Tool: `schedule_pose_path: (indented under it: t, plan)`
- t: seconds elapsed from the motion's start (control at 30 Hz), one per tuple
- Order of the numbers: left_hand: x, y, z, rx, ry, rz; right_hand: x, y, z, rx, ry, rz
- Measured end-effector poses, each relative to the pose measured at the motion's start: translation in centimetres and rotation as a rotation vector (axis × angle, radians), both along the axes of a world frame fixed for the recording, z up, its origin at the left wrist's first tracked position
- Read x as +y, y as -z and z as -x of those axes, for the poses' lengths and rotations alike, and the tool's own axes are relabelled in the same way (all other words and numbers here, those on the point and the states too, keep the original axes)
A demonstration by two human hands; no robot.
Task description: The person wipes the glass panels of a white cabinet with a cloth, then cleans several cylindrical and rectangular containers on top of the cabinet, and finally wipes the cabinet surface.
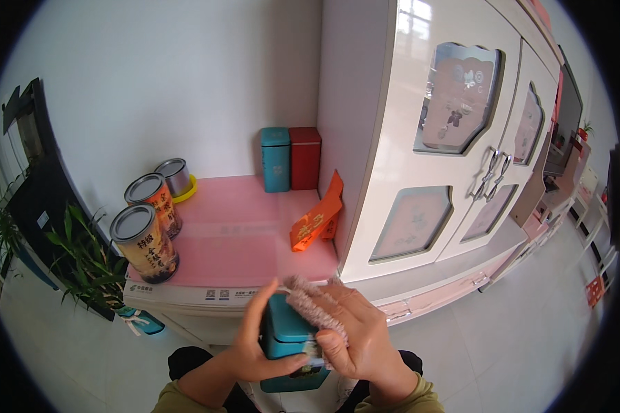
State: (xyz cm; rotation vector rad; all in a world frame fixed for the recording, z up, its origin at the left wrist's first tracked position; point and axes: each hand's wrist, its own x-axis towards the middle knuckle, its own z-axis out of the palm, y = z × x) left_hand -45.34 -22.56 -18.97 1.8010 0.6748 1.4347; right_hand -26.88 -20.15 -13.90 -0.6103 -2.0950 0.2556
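Observation:
A teal tin box [289,338] with a lid is held in front of me, just off the near edge of the pink-topped cabinet. My left hand [256,343] grips it from the left, fingers along its far side and thumb on the near face. My right hand [359,330] holds a fuzzy pinkish cloth [312,307] against the tin's right side and top. Farther back on the pink surface [232,206], a teal tin [276,162] stands beside a red tin [305,160]. An orange folded ribbon or banner [318,217] with gold characters leans by the tall cabinet's side.
Two printed cans [147,248] [160,199] and a silver can [173,175] by a yellow ring [187,190] stand at the left. A potted plant [85,258] is left of them. A white cabinet [418,170] with glass-panelled doors rises at the right.

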Motion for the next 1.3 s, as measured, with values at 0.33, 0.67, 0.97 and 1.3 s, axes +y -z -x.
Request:
schedule_pose_path:
  t: [0.33,0.67,0.97,1.3]
  plan:
    - [0.6,-1.9,0.7,-0.564,-0.408,0.048,-1.4,3.9,4.2,0.011,0.086,0.018]
    - [-0.3,0.5,0.3,-0.309,-0.285,0.045,0.6,3.1,3.4,0.419,-0.218,0.441]
    - [-0.4,-1.6,1.1,-0.497,-0.250,0.071,-0.9,3.7,3.6,0.256,-0.159,0.436]
    - [-0.5,-2.2,1.3,-0.495,-0.245,0.096,-0.1,5.0,3.8,0.308,-0.349,0.555]
